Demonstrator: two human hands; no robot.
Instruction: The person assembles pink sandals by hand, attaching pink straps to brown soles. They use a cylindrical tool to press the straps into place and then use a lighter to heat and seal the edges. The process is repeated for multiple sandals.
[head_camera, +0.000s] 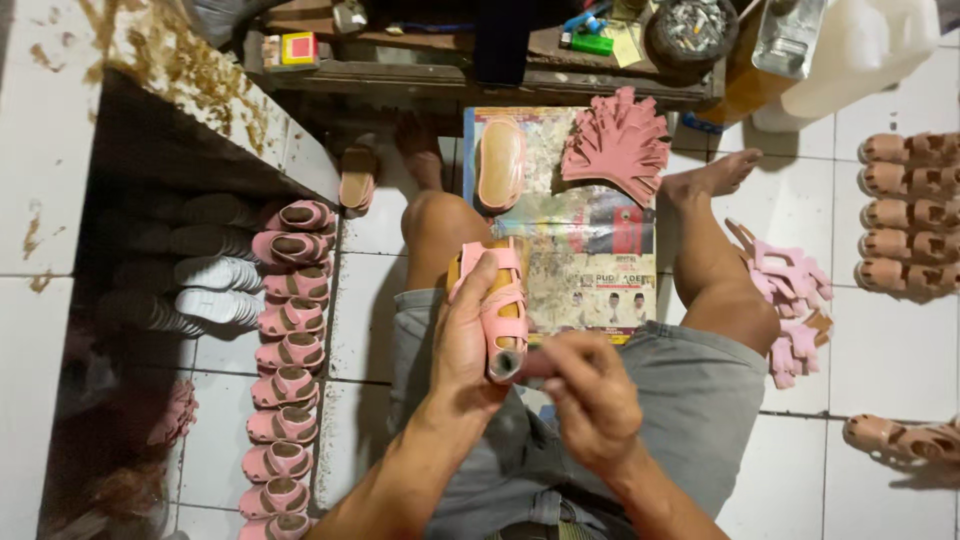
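The left hand (465, 345) is clenched around a pink sandal (492, 300), held sole-up over the lap; the thumb lies along the strap. The right hand (590, 395) pinches something small at the heel end; it is blurred, so I cannot tell what it holds.

Risks, as I judge them: the strap could shift out of line if the left hand's hold loosens while the right works at the heel. The blur hints at quick motion, and a slip there could smear or misplace the join. The sandal could also drop onto the paper (585, 250) below.

Far left of the grip, a row of finished pink sandals (283, 380) runs along the tiles. Up and left of it, a small square box (296, 48), red and yellow, sits on the bench. Just beyond the grip lies the printed paper sheet, faded and multicoloured, with a sole (500, 162) and a fan of pink straps (617, 140) on it. Up right stands a white plastic jug (860, 55).
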